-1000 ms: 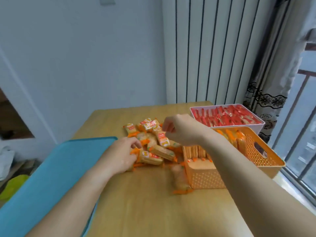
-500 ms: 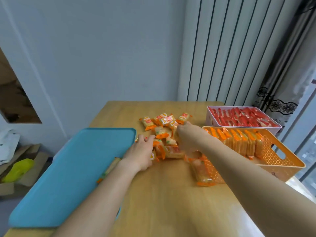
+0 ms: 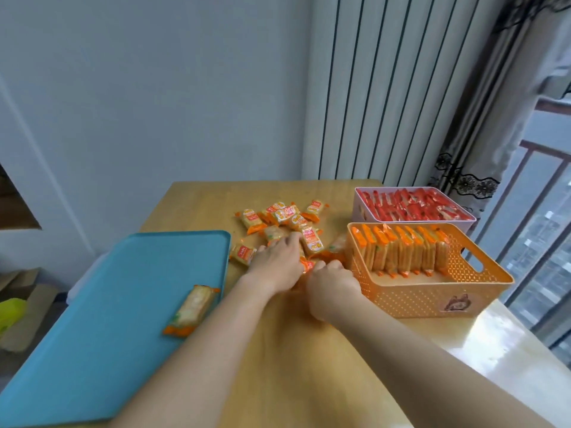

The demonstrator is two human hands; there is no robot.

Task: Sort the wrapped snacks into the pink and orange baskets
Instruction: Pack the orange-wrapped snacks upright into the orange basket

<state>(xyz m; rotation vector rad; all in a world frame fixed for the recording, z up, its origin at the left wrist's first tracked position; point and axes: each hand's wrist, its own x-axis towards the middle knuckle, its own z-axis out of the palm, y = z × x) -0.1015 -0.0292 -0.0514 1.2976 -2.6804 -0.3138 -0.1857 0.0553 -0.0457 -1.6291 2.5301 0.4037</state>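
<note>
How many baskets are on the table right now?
2: the pink basket at the far right, and the orange basket just nearer, beside the right hand. None seems hidden.

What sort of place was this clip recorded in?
Most likely a room in a home, by a balcony window: a wooden table against a plain wall, a lace-trimmed curtain, and a window railing with buildings beyond.

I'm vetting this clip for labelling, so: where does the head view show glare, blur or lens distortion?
Head view: daylight from the window glares white on the table's near right corner; the snack on the blue tray is soft, its print unreadable; the wide lens stretches the right forearm toward the bottom edge and leans the striped panel's dark lines.
</note>
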